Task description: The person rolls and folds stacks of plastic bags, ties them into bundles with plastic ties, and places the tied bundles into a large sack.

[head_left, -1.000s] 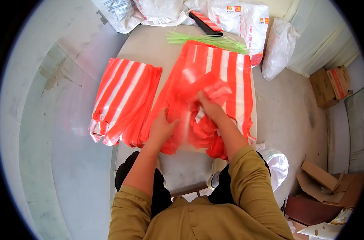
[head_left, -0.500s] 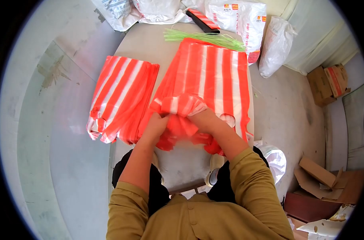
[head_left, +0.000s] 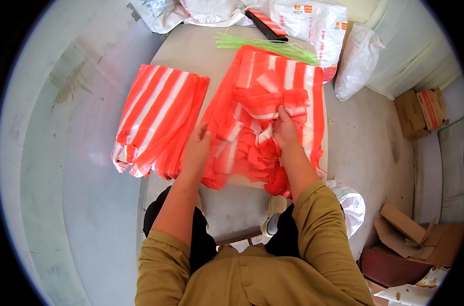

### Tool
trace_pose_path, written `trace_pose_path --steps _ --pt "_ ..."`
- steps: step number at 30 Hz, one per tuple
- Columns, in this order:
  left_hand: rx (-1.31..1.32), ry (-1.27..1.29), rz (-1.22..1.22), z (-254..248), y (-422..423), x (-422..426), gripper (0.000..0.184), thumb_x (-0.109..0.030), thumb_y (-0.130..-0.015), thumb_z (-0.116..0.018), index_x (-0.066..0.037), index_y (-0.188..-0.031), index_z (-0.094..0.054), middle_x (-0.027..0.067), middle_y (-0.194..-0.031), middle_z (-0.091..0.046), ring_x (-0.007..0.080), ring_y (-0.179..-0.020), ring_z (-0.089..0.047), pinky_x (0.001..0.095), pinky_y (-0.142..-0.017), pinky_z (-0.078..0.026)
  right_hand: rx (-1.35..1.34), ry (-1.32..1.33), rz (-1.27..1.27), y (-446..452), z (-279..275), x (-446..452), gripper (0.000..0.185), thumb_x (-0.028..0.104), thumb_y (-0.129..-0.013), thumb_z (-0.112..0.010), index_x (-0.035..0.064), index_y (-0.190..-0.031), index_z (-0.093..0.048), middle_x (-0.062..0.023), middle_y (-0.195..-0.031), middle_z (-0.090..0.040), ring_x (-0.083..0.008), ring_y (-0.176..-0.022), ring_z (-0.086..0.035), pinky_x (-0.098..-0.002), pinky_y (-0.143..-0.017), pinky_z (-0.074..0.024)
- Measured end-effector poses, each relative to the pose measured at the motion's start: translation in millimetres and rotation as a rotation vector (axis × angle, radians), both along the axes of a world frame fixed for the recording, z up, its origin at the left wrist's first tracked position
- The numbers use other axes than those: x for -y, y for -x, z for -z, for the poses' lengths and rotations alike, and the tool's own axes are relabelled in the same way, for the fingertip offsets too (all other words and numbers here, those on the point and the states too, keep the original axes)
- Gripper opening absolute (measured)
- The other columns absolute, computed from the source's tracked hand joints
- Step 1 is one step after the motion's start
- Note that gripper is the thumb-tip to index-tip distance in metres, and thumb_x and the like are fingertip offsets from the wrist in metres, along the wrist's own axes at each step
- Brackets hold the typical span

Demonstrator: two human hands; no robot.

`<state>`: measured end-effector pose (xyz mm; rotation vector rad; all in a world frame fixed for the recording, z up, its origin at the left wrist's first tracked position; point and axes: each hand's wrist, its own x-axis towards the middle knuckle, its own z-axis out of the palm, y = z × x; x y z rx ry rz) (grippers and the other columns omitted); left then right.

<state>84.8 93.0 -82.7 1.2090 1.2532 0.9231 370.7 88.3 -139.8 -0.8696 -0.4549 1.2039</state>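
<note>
Red-and-white striped plastic bags lie in a large stack [head_left: 317, 117] in front of me. A loose, crumpled striped plastic bag [head_left: 257, 103] is bunched on top of it, folds and handle parts spread toward me. My right hand [head_left: 286, 130] is closed on this bag, thumb over its folded edge. My left hand [head_left: 197, 145] hovers at the stack's left edge, fingers apart and holding nothing that I can see. Left of that hand is a second stack of striped plastic bags [head_left: 158, 112], its cut handle ends facing me.
Behind the stacks lie green plastic strips [head_left: 265, 47] and a black-and-red striped roll-like bundle [head_left: 266, 24]. White printed sacks [head_left: 303, 23] line the table's far side. Cardboard boxes [head_left: 418, 113] stand on the floor at right, with an opened carton [head_left: 410, 229] nearer me.
My hands have moved apart. The right one has pushed the bunched bag forward and right over the stack, while the left has come away from it to the left.
</note>
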Motion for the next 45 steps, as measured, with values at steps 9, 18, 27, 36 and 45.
trace_pose_path --steps 9,18,27,36,45 --pt "-0.729 -0.503 0.174 1 -16 12 0.059 -0.031 -0.083 -0.073 -0.002 -0.133 -0.059 0.0322 -0.138 -0.05 0.0424 -0.131 -0.046 0.0459 -0.11 -0.039 -0.165 0.127 0.072 44 -57 16 0.04 0.016 -0.098 -0.065 0.0065 -0.135 -0.053 -0.0069 -0.135 -0.059 -0.0214 -0.124 -0.056 -0.0366 -0.108 -0.0431" --pt "-0.522 -0.342 0.158 18 -5 -11 0.041 -0.032 -0.085 -0.072 0.0 -0.11 -0.068 0.0269 -0.133 -0.055 0.0416 -0.128 -0.048 0.0458 -0.105 -0.042 -0.24 0.08 0.066 44 -63 20 0.04 0.017 -0.098 -0.065 0.0067 -0.135 -0.054 -0.0067 -0.134 -0.06 -0.0217 -0.123 -0.055 -0.0356 -0.108 -0.0422" --pt "-0.871 -0.736 0.26 -20 -30 31 0.059 -0.026 -0.076 -0.08 -0.004 -0.126 -0.058 0.0207 -0.136 -0.049 0.0396 -0.125 -0.047 0.0474 -0.104 -0.042 -0.155 0.095 0.083 47 -50 19 0.043 0.026 -0.098 -0.065 -0.0019 -0.129 -0.057 -0.0057 -0.124 -0.061 -0.0178 -0.11 -0.058 -0.0303 -0.097 -0.0453" --pt "-1.026 -0.656 0.232 -3 -32 27 0.065 -0.018 -0.072 -0.078 -0.003 -0.13 -0.053 0.0222 -0.134 -0.05 0.0396 -0.122 -0.049 0.0455 -0.102 -0.044 -0.234 0.108 0.096 46 -55 21 0.041 0.016 -0.098 -0.065 0.0052 -0.136 -0.053 -0.007 -0.135 -0.059 -0.0217 -0.123 -0.055 -0.0346 -0.109 -0.042" --pt "-1.093 -0.625 0.23 -14 -21 23 0.052 -0.014 -0.074 -0.075 -0.007 -0.123 -0.06 0.0171 -0.116 -0.056 0.0372 -0.11 -0.054 0.0443 -0.086 -0.051 1.114 0.439 -0.209 61 -52 32 0.032 0.021 -0.093 -0.065 0.0026 -0.12 -0.065 -0.016 -0.119 -0.067 -0.027 -0.113 -0.061 -0.0371 -0.095 -0.048"
